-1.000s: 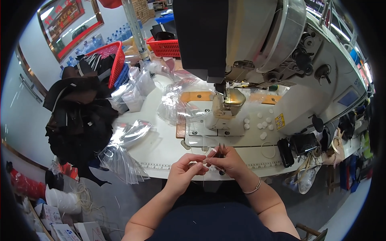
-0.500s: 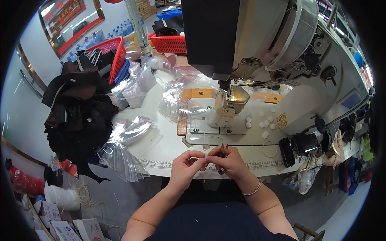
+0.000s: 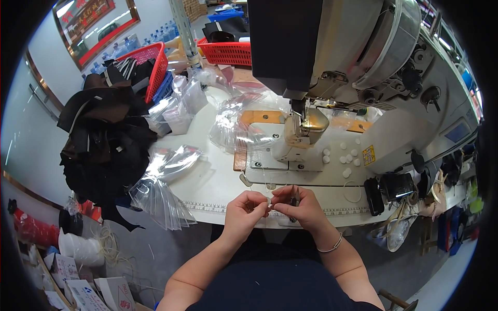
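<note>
My left hand (image 3: 246, 211) and my right hand (image 3: 303, 208) meet fingertip to fingertip over the front edge of a white sewing table (image 3: 192, 179). Pinched between the fingertips is a small white piece (image 3: 269, 201), mostly covered, with a thin thread running up from it. In the palm of my right hand rests a pair of dark thread snips (image 3: 294, 198), blades pointing away from me. Beyond my hands stands the post of a sewing machine (image 3: 303, 132). Several small white round discs (image 3: 346, 159) lie scattered to the right of the post.
Clear plastic pieces (image 3: 163, 194) fan out at left beside a heap of black pieces (image 3: 106, 150). Red baskets (image 3: 225, 53) stand at the back. A black case (image 3: 373, 197) lies at the right edge. The machine head (image 3: 285, 46) overhangs the table. Thread spools (image 3: 80, 249) sit lower left.
The view has shifted slightly, so the scene sits a little further right. Both hands stay together at the white piece; the snips' blades now look closer together in my right hand.
</note>
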Motion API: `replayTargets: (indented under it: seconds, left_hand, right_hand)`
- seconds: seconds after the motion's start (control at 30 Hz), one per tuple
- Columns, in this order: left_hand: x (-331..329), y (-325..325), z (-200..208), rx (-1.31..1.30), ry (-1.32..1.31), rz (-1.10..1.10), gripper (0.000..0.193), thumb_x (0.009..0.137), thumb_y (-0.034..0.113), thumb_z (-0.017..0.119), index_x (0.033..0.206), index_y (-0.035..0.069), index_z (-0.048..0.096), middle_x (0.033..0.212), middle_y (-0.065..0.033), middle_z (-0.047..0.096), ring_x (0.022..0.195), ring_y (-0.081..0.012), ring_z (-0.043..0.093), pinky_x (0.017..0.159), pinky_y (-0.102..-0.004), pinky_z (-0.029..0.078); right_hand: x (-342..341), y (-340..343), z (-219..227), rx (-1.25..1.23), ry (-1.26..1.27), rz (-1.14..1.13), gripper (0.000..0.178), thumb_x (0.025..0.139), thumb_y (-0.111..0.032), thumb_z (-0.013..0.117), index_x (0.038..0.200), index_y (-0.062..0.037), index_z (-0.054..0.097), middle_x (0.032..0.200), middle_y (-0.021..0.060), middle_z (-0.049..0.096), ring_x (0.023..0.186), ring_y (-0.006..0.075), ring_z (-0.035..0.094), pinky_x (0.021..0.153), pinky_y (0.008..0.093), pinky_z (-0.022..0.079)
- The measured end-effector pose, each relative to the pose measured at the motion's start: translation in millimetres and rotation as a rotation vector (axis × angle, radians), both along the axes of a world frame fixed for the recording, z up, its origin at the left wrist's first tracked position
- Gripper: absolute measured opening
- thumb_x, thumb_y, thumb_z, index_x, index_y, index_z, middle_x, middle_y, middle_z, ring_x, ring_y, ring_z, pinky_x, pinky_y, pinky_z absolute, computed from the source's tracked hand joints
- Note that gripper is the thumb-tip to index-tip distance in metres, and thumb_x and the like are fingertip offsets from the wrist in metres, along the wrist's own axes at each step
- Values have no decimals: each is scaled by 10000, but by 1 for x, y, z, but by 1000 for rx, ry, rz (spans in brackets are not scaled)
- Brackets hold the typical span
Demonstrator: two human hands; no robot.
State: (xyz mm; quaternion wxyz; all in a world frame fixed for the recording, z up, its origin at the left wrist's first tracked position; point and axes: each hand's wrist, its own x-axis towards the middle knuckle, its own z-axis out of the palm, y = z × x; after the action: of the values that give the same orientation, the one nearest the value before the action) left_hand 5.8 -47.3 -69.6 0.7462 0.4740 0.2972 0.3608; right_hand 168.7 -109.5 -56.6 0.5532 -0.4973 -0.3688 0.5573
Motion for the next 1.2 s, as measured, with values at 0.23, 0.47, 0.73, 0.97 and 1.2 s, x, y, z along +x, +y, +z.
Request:
replayTargets:
  seconds: [0.23,0.47,0.73,0.97,1.2]
  left_hand:
    - [1,-2,3,18,3,50,57,788,-44,574,841,-22,569,879,-90,582,718,-141,593,667,-264,518]
    - [1,-4,3,0,-4,73,64,787,-44,578,844,-22,563,880,-92,580,715,-145,594,661,-269,519]
    - [1,0,5,-113,-84,92,128,793,-16,599,905,-18,535,901,-84,581,749,-141,601,671,-259,521]
    - [-3,6,3,-49,77,15,134,807,49,629,897,-32,571,785,-73,615,709,-109,595,679,-232,508]
    - [-5,10,-2,-96,7,-25,137,819,67,616,902,-37,585,808,-88,624,719,-129,606,681,-244,510]
  right_hand:
    - [-1,5,-1,-3,-56,-6,242,732,-5,682,947,3,573,861,64,627,791,115,598,732,241,491]
    - [-4,7,4,-2,-68,-1,223,736,-10,682,925,-9,563,850,55,621,766,106,591,715,238,491]
    - [-5,9,-3,27,-53,-34,230,740,0,672,934,-15,547,832,48,616,757,96,585,690,224,487]
    - [-7,8,1,13,-56,-55,231,735,0,676,923,-19,543,818,41,610,747,87,578,678,214,478]
    - [-5,7,1,-9,22,-47,266,719,6,687,932,-22,530,829,46,614,755,94,582,691,224,479]
